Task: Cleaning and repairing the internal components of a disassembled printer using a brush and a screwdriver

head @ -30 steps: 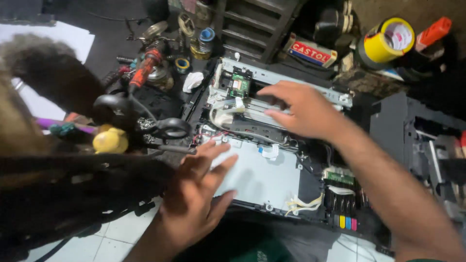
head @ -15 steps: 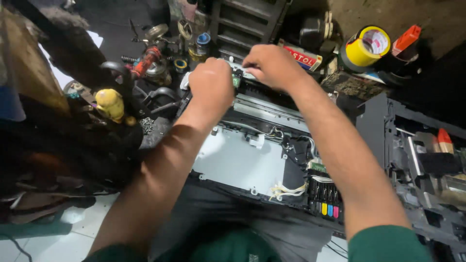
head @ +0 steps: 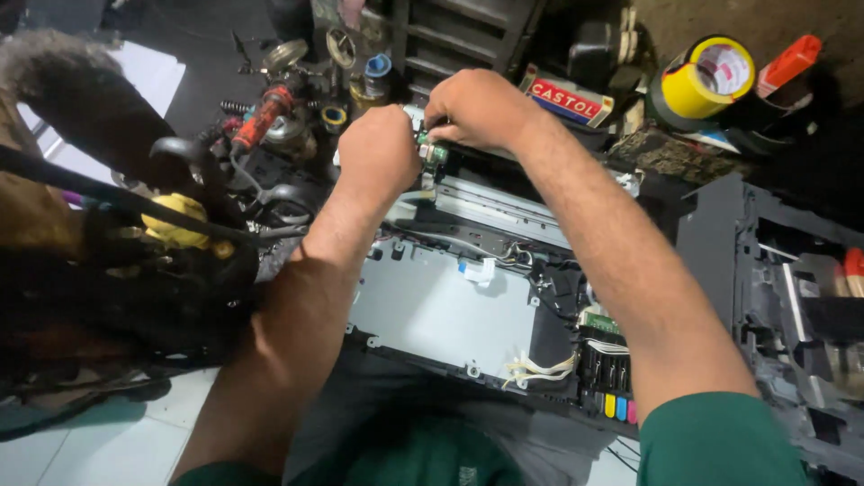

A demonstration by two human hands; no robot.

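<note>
Both hands meet at the printer chassis's [head: 441, 310] far edge: right hand [head: 477, 108] pinches a small green circuit board [head: 434, 153], light and fragile, best held by its edges; left hand [head: 378, 153] is clenched beside it.

White tiled floor [head: 99, 445] below, dark slatted cabinet [head: 468, 31] behind

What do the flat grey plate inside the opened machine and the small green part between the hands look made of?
The grey plate looks like matte sheet metal: flat, evenly grey, with screw holes. The small green part, pinched between the left hand and right hand, is probably a circuit board; it is too small to be sure.
</note>
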